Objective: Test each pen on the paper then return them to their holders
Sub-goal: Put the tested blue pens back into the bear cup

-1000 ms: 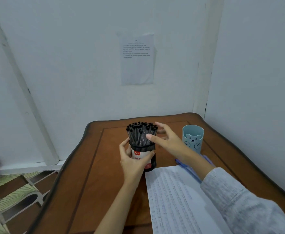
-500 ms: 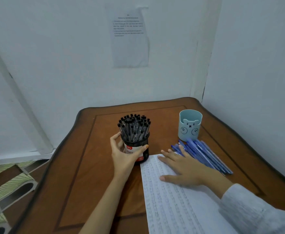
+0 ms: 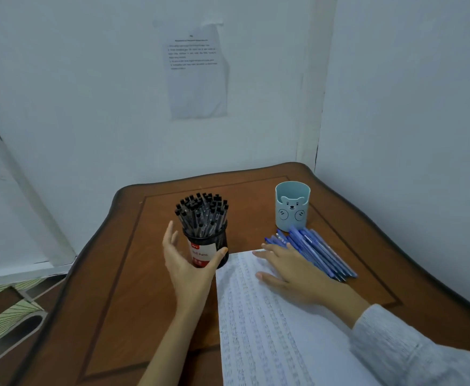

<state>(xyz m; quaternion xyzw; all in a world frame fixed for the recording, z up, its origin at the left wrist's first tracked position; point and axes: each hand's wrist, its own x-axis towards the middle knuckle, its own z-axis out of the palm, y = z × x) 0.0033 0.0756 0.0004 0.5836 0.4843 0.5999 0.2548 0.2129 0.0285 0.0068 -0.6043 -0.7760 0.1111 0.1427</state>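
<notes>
The left hand (image 3: 185, 264) was positioned at the black pen holder (image 3: 210, 247), which stood upright on the wooden table (image 3: 111, 280), left of centre. The hand was cupped but released: the thumb lay across the lower front of the holder, while the fingers (image 3: 169, 236) were extended upward to the left of the holder and stood clear of its wall. No grasp was closed on the holder. The holder was filled with black pens (image 3: 201, 214), all standing cap end up and fanning outward above the rim. The right hand (image 3: 293, 273) rested palm down on the upper edge of the paper (image 3: 267, 324), with its fingers straight and spread; it held nothing. The paper lay flat on the table to the right of the black holder, its top left corner just beside the holder's base, and it was covered in rows of small written marks. A batch of blue pens (image 3: 316, 253) lay side by side on the table just beside the right hand's fingers, on the far right side. The light blue cup (image 3: 292, 207), marked with a bear face, stood upright behind the blue pens, near the table's back right corner; no pens were visible above its rim. A grey sleeve (image 3: 412, 355) covered the right forearm. A printed sheet (image 3: 197, 73) was fixed to the wall behind the table.
</notes>
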